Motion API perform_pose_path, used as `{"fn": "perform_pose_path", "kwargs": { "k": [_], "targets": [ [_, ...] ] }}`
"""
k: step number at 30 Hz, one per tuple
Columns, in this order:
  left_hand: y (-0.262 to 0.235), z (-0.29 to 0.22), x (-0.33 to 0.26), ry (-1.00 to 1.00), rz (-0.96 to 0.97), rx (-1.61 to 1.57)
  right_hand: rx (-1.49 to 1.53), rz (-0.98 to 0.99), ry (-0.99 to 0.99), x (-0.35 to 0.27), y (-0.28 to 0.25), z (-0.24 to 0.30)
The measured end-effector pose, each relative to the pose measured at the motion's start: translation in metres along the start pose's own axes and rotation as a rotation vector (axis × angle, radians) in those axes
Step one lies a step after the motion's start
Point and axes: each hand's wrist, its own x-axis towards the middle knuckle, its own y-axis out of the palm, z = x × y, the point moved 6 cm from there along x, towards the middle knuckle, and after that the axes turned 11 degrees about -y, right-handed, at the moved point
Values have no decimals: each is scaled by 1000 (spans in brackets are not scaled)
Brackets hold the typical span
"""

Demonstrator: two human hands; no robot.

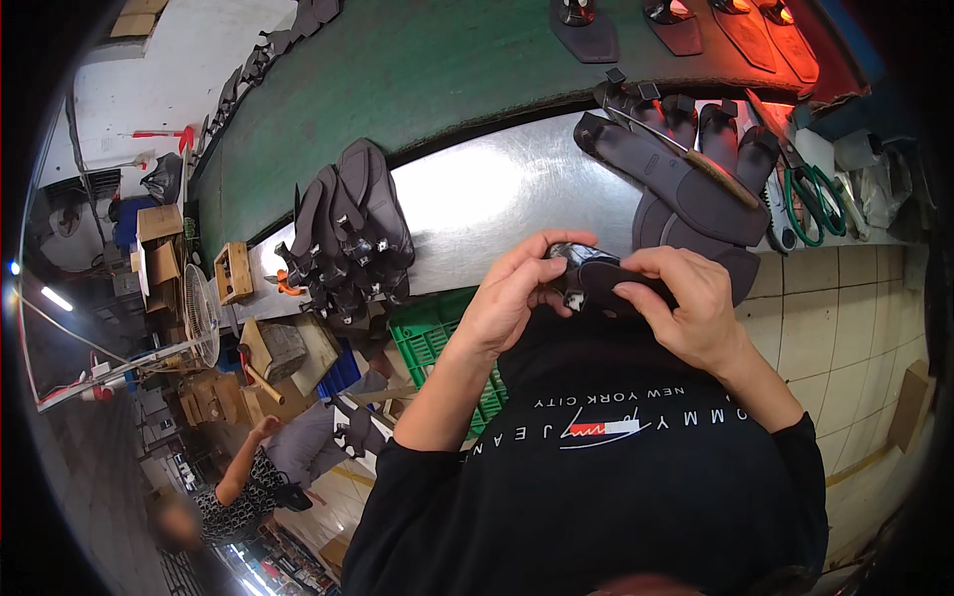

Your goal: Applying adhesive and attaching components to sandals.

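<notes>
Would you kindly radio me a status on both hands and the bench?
Left hand and right hand gripping one dark shoe piece. Piece held up before the black shirt. Green-handled scissors on metal bench, right side, outside the grip.

The strap [579, 254] looks glossy, the sole [602, 282] matt, the bench [487, 199] smooth, shiny metal.
</notes>
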Motion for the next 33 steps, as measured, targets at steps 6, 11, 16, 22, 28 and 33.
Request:
{"fn": "perform_pose_path", "kwargs": {
  "k": [6,11,16,22,28,33],
  "targets": [
    [6,1,-3,-20,-17,71,14,41,49,-2,5,0],
    [-3,8,3,-12,-74,48,43,34,26,-4,11,0],
    [-6,15,8,22,-144,59,122,-32,182,-10,14,-5],
    [-9,18,13,39,-210,100,49,22,95,-11,18,-6],
    [-10,21,14,-1,-229,145,51,15,115,-15,21,-9],
    [-10,21,15,4,-215,167,199,29,272,-17,26,-20]
  ]
}}
